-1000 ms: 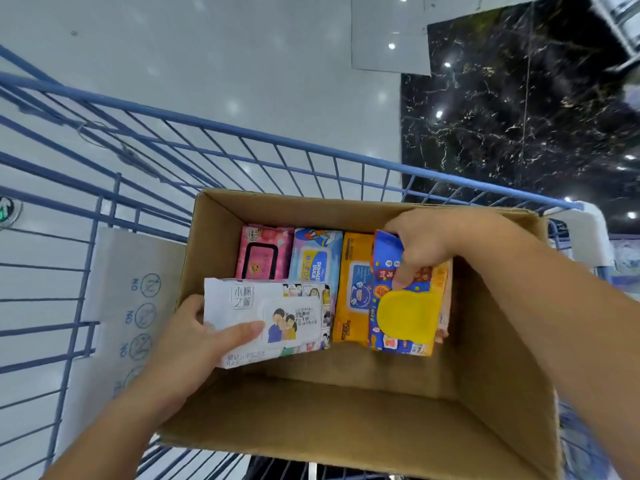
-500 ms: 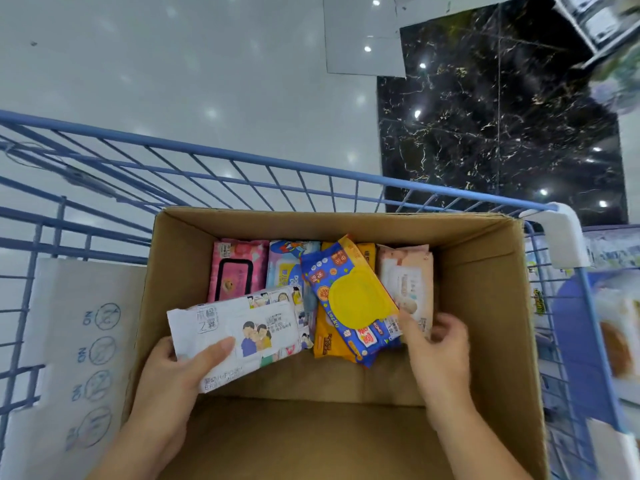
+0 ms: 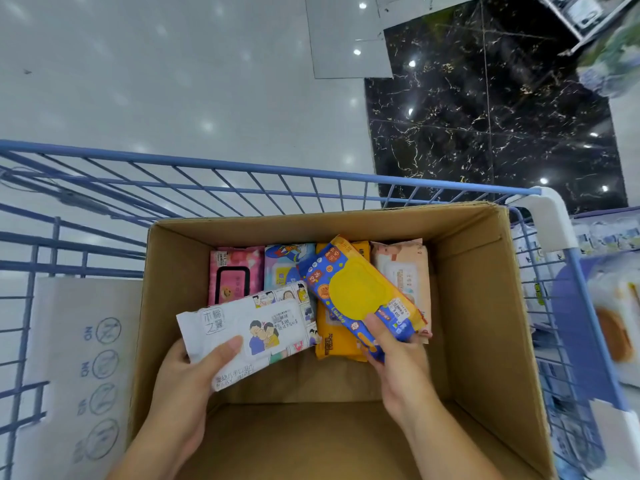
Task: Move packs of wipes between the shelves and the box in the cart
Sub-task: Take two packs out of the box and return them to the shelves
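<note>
Plainly these film-wrapped packs look light, soft and a little slippery, so a short end is the best hold (the stiff lid would also serve). In the head view, the left grip (image 3: 187, 382) clasps the white pack (image 3: 249, 327) over the box (image 3: 485, 306) in the cart (image 3: 242, 166). The right grip (image 3: 398, 358) pinches the near end of the blue pack (image 3: 356, 292), which lies tilted on the others. Half a second earlier, that grip had not closed on it.

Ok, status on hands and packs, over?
Left hand grips white pack. Right hand grips blue pack, over orange pack in box. Nothing blocks either hand.
</note>
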Demonstrator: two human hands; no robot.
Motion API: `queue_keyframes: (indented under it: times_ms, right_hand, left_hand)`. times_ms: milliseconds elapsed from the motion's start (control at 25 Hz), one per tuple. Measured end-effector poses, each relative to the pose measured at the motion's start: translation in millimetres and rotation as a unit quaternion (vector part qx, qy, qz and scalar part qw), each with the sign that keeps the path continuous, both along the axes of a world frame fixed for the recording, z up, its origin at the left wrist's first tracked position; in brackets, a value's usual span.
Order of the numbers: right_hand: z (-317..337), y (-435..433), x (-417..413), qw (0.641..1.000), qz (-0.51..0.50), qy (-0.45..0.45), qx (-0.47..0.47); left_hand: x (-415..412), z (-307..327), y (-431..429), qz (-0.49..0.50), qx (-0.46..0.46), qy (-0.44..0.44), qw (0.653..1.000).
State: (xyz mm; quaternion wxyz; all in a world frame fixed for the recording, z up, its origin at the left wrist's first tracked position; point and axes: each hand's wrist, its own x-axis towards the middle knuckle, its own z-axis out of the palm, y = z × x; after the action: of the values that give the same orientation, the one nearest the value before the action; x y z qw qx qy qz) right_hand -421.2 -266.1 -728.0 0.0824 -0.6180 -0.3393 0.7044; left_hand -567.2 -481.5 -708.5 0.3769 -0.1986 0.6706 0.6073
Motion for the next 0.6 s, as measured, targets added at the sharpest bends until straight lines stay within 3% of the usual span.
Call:
queue_keyframes:
  times_ms: [160,320,480,600]
  right_hand:
    - [20,54,15,0.99,0.111,-0.022,0.082]
    - [23,91,27,0.986,0.157,-0.024,0.05]
    - [8,65,35,0.996,0.078,-0.006,-0.038]
    - [7,17,18,0.995,-0.073,0.022,-0.069]
  left_hand:
    - [-2,2,-6,-0.02,-0.019,0.021,0.999]
    - [1,6,-12,-0.012,-0.017,0.02,1.0]
    - [4,13,-9,0.035,0.013,0.024,0.999]
    - [5,19,-2,0.063,0.035,0.027,0.997]
